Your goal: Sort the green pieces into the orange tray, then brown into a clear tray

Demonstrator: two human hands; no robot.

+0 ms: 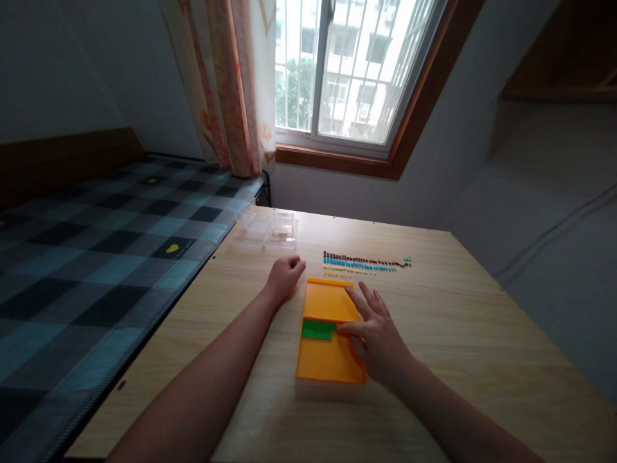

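A shallow orange tray (pixel 330 361) lies on the table, a raised strip dividing it across. Against that divider sits a row of small green pieces (pixel 318 329) on the left side. My right hand (pixel 378 328) is over the tray's right edge, fingers spread. Its index fingertip touches or nearly touches the right end of the green row; the thumb stays apart from it. Left of the tray, my left hand (pixel 285 278) rests on the table, curled into a fist. Whatever may be inside the fist is hidden.
Beyond the tray, tiny brown, blue and yellow pieces (pixel 354 262) lie in rows, with a few green ones (pixel 407 259) at the right end. Clear plastic boxes (pixel 267 230) stand at the table's far left. A bed (pixel 144 218) borders the table (pixel 463 360) on the left.
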